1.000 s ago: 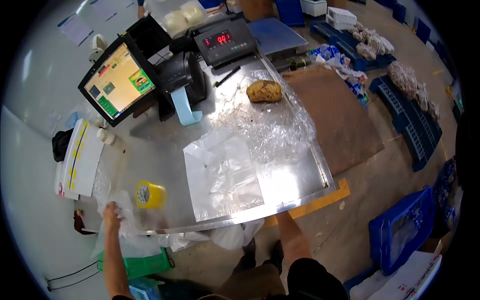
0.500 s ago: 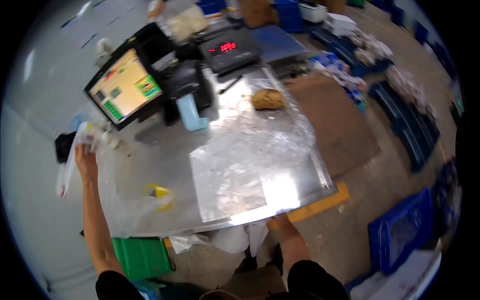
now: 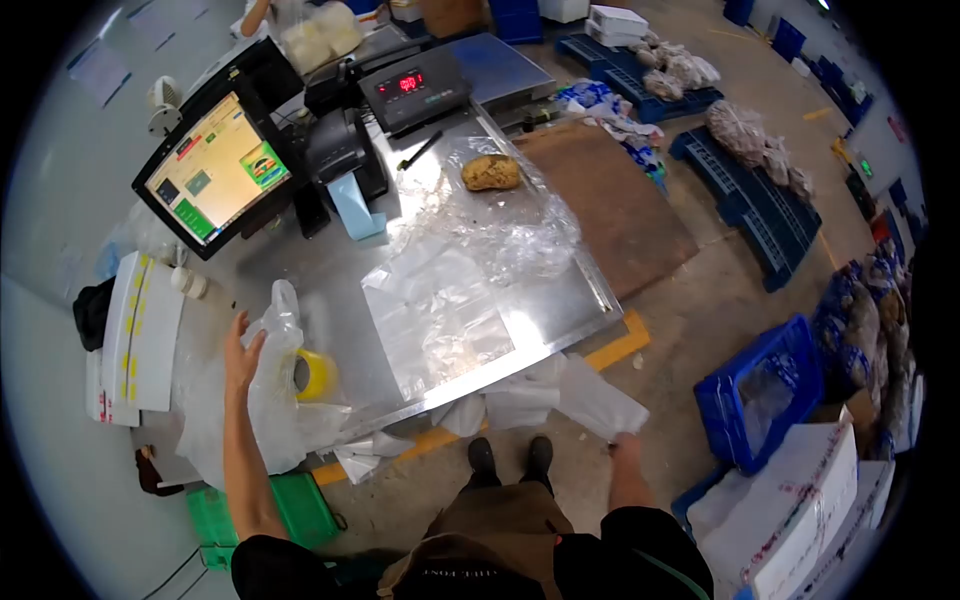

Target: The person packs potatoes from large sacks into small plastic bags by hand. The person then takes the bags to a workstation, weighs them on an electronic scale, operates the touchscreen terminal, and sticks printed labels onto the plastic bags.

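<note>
My left hand [image 3: 243,352] is over the left part of the metal table, its thumb and fingers apart, against a clear plastic bag [image 3: 275,400]. Just right of that bag lies a roll of yellow tape [image 3: 316,375]. My right hand [image 3: 626,442] is closed on the end of a white plastic bag [image 3: 598,396] beyond the table's front edge. A flat clear bag [image 3: 437,318] lies mid-table. Behind it, a brown potato-like lump [image 3: 491,172] rests by crumpled clear film [image 3: 530,235].
A monitor [image 3: 215,180], a printer [image 3: 345,160] with a blue strip and a scale [image 3: 413,88] stand at the back. White boxes [image 3: 150,330] are at the left, a blue crate [image 3: 762,390] at the right, a green crate [image 3: 300,508] below. Another person's arm [image 3: 255,17] shows at the top.
My left hand moved up to the white boxes, then back down beside the tape, with the clear bag shifting. My right hand moved right, drawing out a white bag from the table's front edge.
</note>
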The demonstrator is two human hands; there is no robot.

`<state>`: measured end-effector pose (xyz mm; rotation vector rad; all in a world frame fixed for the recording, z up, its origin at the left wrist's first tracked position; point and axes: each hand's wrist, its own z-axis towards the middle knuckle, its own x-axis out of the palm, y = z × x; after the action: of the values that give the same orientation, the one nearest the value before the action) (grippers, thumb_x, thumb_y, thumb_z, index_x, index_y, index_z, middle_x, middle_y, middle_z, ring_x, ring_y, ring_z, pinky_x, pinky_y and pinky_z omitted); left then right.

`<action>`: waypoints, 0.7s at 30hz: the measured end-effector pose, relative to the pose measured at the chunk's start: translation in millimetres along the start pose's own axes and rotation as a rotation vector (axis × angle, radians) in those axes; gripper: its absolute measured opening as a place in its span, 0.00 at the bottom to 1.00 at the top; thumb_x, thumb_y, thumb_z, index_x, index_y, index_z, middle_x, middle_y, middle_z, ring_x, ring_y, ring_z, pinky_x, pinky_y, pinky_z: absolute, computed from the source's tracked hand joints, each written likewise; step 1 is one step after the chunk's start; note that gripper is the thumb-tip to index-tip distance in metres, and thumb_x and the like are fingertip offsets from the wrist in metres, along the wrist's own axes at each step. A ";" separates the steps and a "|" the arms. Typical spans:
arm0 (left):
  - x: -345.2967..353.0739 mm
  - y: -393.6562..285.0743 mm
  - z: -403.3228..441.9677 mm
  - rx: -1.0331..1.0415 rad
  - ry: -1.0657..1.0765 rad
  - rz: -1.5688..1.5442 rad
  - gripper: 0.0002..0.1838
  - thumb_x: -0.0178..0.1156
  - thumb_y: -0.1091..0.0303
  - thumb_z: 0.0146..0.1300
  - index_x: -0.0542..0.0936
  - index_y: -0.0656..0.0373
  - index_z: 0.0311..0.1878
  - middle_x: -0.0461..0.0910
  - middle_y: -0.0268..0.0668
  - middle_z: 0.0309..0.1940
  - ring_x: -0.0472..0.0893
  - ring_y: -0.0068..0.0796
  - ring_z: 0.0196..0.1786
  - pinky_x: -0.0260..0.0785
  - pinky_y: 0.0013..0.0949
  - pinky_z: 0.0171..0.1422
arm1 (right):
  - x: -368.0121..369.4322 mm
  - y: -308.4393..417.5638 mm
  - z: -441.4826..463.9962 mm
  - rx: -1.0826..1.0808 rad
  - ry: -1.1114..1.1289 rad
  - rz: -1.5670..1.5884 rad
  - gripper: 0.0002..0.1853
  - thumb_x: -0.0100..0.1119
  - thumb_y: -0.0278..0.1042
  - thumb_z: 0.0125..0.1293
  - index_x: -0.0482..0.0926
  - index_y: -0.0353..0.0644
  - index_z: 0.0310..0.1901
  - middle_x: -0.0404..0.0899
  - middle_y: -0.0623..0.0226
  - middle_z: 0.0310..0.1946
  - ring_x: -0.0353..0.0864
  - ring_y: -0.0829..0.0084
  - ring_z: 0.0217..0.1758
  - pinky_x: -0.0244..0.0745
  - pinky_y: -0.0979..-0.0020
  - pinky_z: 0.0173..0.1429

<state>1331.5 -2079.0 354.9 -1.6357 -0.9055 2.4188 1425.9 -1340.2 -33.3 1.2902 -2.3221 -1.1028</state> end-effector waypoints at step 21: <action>262.8 -532.2 -296.0 0.542 1.697 -0.782 0.23 0.63 0.65 0.58 0.74 0.70 0.52 0.80 0.42 0.40 0.79 0.31 0.43 0.70 0.32 0.50 | -185.5 292.5 -290.7 -0.672 -0.345 -0.119 0.22 0.62 0.37 0.60 0.60 0.44 0.16 0.56 0.82 0.14 0.52 0.87 0.20 0.49 0.77 0.22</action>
<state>1344.5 -1416.1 337.4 -1.7517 -0.3031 0.2615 1512.6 -1239.8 398.9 1.0315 -1.8038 -2.0483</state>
